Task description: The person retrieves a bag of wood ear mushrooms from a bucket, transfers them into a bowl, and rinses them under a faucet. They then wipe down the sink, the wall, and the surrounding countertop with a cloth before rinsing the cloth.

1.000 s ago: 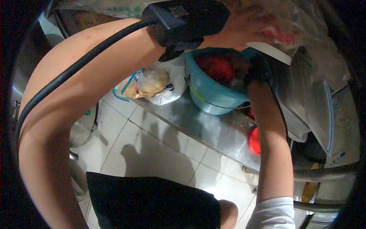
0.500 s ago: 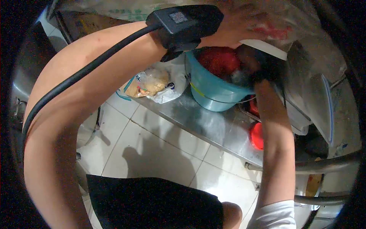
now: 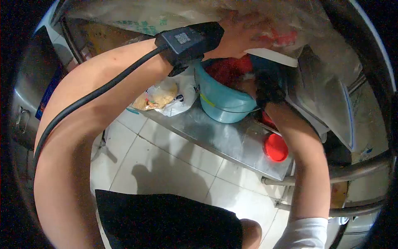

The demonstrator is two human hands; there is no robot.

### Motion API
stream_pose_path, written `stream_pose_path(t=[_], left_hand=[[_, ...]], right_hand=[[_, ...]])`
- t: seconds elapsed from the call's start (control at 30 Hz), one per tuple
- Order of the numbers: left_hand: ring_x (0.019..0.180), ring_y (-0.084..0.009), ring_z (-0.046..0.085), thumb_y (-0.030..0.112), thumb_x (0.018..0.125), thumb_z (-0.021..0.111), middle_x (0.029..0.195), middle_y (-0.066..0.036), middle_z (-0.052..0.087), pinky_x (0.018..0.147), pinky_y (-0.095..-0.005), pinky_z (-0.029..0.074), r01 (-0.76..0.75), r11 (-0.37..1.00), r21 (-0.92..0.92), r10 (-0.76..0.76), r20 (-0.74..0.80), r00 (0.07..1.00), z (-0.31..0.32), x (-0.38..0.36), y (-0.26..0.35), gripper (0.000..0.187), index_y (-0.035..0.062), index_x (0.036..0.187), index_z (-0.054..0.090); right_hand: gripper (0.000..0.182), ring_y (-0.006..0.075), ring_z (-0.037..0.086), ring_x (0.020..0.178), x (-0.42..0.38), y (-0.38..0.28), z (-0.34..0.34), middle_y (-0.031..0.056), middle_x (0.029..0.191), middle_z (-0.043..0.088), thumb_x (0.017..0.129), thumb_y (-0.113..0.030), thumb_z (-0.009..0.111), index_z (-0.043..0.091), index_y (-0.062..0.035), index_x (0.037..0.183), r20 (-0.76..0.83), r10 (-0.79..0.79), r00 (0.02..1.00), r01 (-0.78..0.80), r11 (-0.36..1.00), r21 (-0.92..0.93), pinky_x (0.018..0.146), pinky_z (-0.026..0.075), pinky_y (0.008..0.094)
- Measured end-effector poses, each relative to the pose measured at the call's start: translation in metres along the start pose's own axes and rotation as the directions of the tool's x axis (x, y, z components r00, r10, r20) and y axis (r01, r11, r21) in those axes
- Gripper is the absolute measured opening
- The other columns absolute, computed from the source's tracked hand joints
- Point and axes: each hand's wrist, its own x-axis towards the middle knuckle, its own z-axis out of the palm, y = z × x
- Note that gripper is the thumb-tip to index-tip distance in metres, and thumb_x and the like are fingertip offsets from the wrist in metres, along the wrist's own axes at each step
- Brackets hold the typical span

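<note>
My left hand (image 3: pixel 240 36) reaches across the top of the view, fingers stretched to the right against a clear plastic sheet (image 3: pixel 178 18) that blurs their outline. A black device with a cable is strapped to that wrist. Below it a light-blue bucket (image 3: pixel 226 103) with a wire handle stands on a steel shelf. Inside lies a dark red bundle (image 3: pixel 228 69). My right hand (image 3: pixel 248 87) dips into the bucket from the right, close beside the bundle. Its fingers are shaded and mostly hidden by the bucket wall and the black wrist device, so I cannot tell what they hold.
A plastic bag (image 3: pixel 163 94) of yellowish contents lies left of the bucket. A red lid (image 3: pixel 275 147) sits near the front edge of the steel shelf (image 3: pixel 219 139). Pale containers (image 3: pixel 327 99) stand at right, above metal pipes (image 3: pixel 365 168). White floor tiles (image 3: pixel 174 174) are below.
The view has shifted slightly. My right hand has moved lower and toward the near side inside the bucket, and the red bundle shows less. My left hand stays at the plastic sheet.
</note>
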Motion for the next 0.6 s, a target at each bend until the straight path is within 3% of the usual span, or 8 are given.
stream_pose_path(t=[0.1,0.2,0.4,0.47,0.6], left_hand=[[0.118,-0.0268,0.035,0.033,0.054,0.07,0.13,0.002,0.036,0.076,-0.0507,0.039,0.011,0.995,0.104,-0.002,-0.081,0.997,0.013,-0.006,0.003,0.067,0.0378,0.117,0.047],[0.119,-0.0275,0.034,0.033,0.053,0.071,0.131,0.003,0.035,0.077,-0.0515,0.038,-0.026,0.999,0.037,0.025,0.035,0.999,0.01,-0.006,-0.002,0.07,0.0383,0.118,0.046],[0.118,-0.0279,0.035,0.033,0.057,0.069,0.134,0.003,0.033,0.076,-0.0522,0.04,0.024,0.996,0.089,-0.015,-0.105,0.994,0.016,-0.006,0.001,0.067,0.0385,0.119,0.046],[0.118,-0.0283,0.036,0.032,0.059,0.068,0.135,0.003,0.032,0.077,-0.0526,0.042,0.004,0.992,-0.124,0.011,0.115,0.993,-0.003,0.0,-0.004,0.064,0.038,0.119,0.046],[0.118,-0.0294,0.036,0.031,0.06,0.068,0.134,0.003,0.033,0.08,-0.0553,0.041,-0.006,0.998,-0.069,0.015,0.14,0.99,-0.001,-0.002,-0.004,0.065,0.036,0.12,0.045]], right_hand=[[0.035,0.0301,0.056,0.095,0.009,-0.012,0.006,0.0181,0.099,0.061,0.08,-0.03,0.05,0.06,-0.0031,0.1,-0.119,0.005,0.993,-0.007,1.0,-0.02,0.087,0.041,0.0384],[0.036,0.0298,0.056,0.094,0.015,-0.011,0.003,0.0179,0.098,0.061,0.08,-0.031,0.05,0.059,-0.0031,0.101,-0.152,0.021,0.988,-0.023,1.0,-0.01,0.087,0.041,0.0384],[0.037,0.0291,0.057,0.094,0.013,-0.012,0.0,0.0176,0.098,0.062,0.08,-0.033,0.05,0.059,-0.003,0.101,-0.138,0.027,0.99,-0.023,0.999,0.031,0.086,0.041,0.0383],[0.037,0.0289,0.057,0.094,0.003,-0.015,-0.003,0.0174,0.098,0.062,0.08,-0.033,0.05,0.059,-0.0029,0.101,-0.111,0.022,0.994,-0.017,0.999,0.043,0.086,0.041,0.0383],[0.038,0.0286,0.057,0.094,-0.038,-0.018,-0.012,0.0173,0.097,0.062,0.081,-0.034,0.051,0.059,-0.0029,0.101,-0.042,0.001,0.999,0.003,0.995,0.102,0.086,0.041,0.0383]])
